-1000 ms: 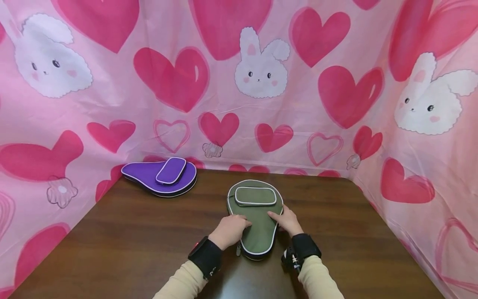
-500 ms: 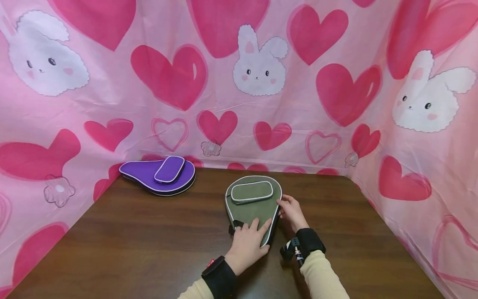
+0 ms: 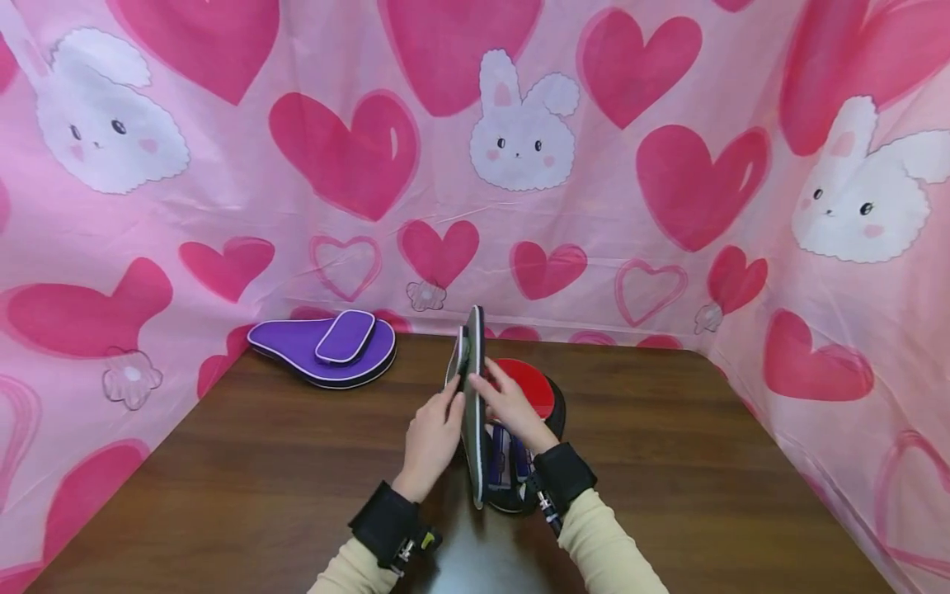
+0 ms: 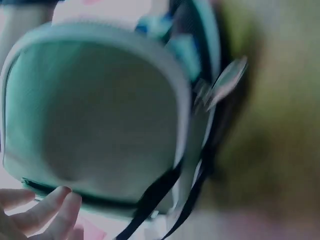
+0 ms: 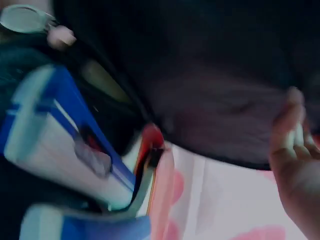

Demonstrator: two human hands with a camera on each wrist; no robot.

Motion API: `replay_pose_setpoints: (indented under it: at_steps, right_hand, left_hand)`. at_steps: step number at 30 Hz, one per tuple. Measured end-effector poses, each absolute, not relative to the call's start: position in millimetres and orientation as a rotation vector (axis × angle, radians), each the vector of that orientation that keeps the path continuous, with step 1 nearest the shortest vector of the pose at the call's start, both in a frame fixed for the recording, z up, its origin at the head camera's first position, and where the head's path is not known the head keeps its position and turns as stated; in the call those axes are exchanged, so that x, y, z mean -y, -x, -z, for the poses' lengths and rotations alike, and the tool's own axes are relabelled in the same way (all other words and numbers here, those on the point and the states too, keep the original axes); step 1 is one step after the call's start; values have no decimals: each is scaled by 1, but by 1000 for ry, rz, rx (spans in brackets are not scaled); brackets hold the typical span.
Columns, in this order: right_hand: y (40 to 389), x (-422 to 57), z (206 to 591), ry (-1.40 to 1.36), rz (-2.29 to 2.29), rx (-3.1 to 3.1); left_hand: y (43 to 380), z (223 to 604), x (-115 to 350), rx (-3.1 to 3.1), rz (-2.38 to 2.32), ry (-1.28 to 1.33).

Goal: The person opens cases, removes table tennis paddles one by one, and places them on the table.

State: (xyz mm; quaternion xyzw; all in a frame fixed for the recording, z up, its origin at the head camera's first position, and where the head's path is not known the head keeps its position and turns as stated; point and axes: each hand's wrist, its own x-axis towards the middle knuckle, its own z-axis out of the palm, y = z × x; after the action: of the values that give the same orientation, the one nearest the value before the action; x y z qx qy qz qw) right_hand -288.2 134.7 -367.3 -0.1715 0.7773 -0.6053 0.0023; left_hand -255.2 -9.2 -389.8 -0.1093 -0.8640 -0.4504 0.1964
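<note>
The green table tennis bat case [image 3: 476, 429] lies unzipped on the table, its lid standing upright, edge-on in the head view. My left hand [image 3: 434, 441] touches the lid's outer face beside the small pocket [image 3: 454, 356]; in the left wrist view its fingers [image 4: 65, 212] look extended. My right hand [image 3: 515, 408] rests against the lid's dark inner lining [image 5: 215, 100], fingers fairly straight. Inside the case lies a table tennis bat with a red face [image 3: 529, 381], partly covered by my right hand. Two blue and white handles [image 5: 75, 140] show below it. Both wrist views are blurred.
A purple bat case [image 3: 297, 342] with a small pocket lies at the back left of the brown wooden table [image 3: 297, 462]. A pink curtain [image 3: 594, 206] with hearts and rabbits hangs behind and along the sides.
The green case was lying closed under both hands. Its lid has swung up to the left, uncovering the bat. My left hand moved to the lid's outside, my right to its inside.
</note>
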Motion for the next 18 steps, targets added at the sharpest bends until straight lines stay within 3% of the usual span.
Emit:
replay_pose_setpoints:
  at_steps: [4,8,18]
  right_hand:
    - [278,-112,372,712,1469,-2534]
    - [268,-92,377,714,1110,-2658]
    - [250,-50,396,747,577,-2839]
  left_hand:
    - [267,376,39,2379,1393,132]
    - [277,366,67,2386,1391,-23]
    - [285,370,121,2482,1232,-137]
